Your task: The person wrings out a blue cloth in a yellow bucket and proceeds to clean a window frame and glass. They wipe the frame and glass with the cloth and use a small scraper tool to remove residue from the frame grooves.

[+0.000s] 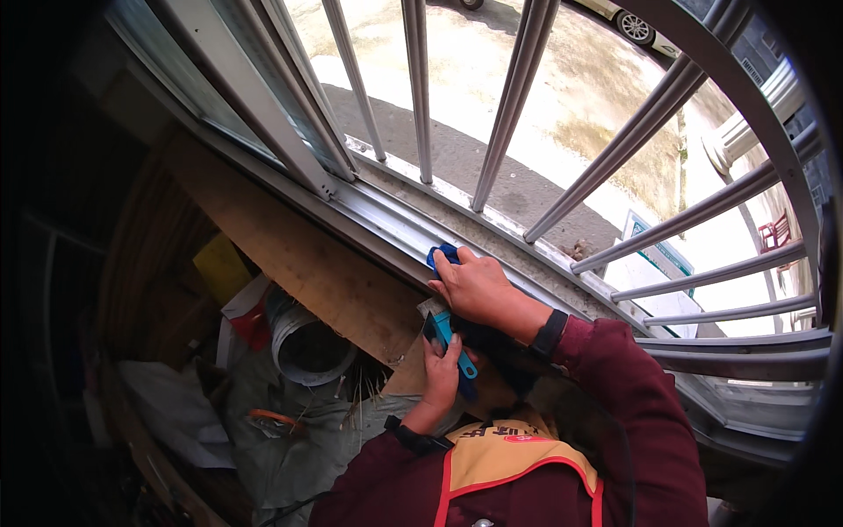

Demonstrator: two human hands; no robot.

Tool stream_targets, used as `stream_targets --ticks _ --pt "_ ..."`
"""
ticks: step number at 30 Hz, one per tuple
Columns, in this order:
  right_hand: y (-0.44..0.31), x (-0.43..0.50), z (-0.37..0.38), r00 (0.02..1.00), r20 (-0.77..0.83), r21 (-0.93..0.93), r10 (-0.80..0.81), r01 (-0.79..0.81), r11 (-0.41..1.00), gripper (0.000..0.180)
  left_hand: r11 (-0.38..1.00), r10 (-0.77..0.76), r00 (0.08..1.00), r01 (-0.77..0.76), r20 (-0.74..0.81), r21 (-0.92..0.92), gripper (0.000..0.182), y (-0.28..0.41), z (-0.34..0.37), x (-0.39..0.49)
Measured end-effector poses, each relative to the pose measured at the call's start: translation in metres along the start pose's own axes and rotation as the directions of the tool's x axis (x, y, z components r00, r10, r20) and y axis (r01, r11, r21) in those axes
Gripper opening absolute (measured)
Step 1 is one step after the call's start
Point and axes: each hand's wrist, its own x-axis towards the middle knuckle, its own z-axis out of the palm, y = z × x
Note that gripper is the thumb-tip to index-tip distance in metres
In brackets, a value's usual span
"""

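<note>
My right hand presses a bunched blue cloth onto the silver metal track of a sliding window. Just below it, my left hand grips a small brush with a teal plastic handle and short pale bristles. A dark flat piece shows beside the brush in the same hand; what it is, I cannot tell. Under both hands runs a brown board-like sill. More dark blue material hangs below my right wrist, partly hidden.
Metal security bars curve outward beyond the track. At the left stands the framed sliding sash. Below the sill are a white bucket lying tilted, a grey-green sheet, an orange-rimmed object and a yellow item.
</note>
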Motion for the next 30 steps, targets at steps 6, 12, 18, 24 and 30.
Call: stream_targets --ticks 6,12,18,24,30 --pt "0.014 -0.103 -0.037 0.990 0.030 -0.062 0.139 -0.137 0.989 0.036 0.996 -0.083 0.909 0.059 0.409 0.071 0.030 -0.016 0.024 -0.024" --pt "0.022 -0.203 -0.067 0.957 -0.001 -0.101 0.289 -0.288 0.952 0.026 0.970 -0.219 0.737 0.096 0.639 0.222 0.028 -0.017 0.024 -0.028" --pt "0.023 -0.273 -0.088 0.824 -0.190 0.252 0.535 -0.485 0.837 0.025 0.995 -0.060 0.815 0.002 0.577 0.100 0.021 -0.002 0.016 -0.020" --pt "-0.011 -0.315 -0.089 0.452 0.010 1.000 0.892 -0.001 -0.010 0.046 0.995 -0.059 0.770 -0.009 0.635 0.103 0.021 -0.001 0.036 -0.022" --pt "-0.021 -0.376 -0.115 0.466 0.075 0.974 0.882 0.153 -0.164 0.048 0.977 -0.153 0.665 -0.010 0.731 0.214 0.018 -0.010 0.059 -0.030"
